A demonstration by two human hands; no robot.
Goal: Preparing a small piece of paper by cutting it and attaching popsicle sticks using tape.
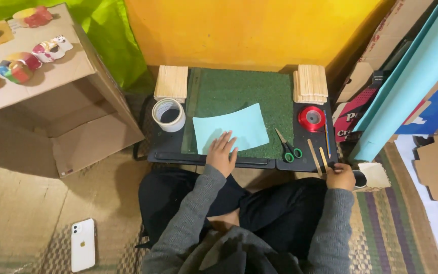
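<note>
Green turf mat sits centred on a low black tray table, one of each. Head view, counts first:

- 1 light blue paper sheet, lying flat on the mat, near edge toward the person.
- 2 stacks of wooden sticks: left stack at the far-left corner, right stack at the far-right corner.
- 1 white tape roll just in front of the left stack.
- 1 red ribbon spool just in front of the right stack.
- 1 pair of green-handled scissors, closed, between the mat and the spool.
- 2 loose wooden sticks on the tray's right side, beside a thin blue pen.
- 1 white phone face down on the woven floor mat, well apart to the left.
- 1 open cardboard box at left, small colourful items on top.

Hands:
- Left hand: palm down, fingers spread and relaxed, pressing flat on the near edge of the blue sheet. Not gripping anything. Grey sleeve, forearm angled in from lower left.
- Right hand: at the tray's near-right corner, fingers curled around a small dark thing; can't tell what it is. Fingertips just beside the near ends of the loose sticks. A small dark cup sits just right of the knuckles.

Person sits cross-legged, dark trousers.
</note>
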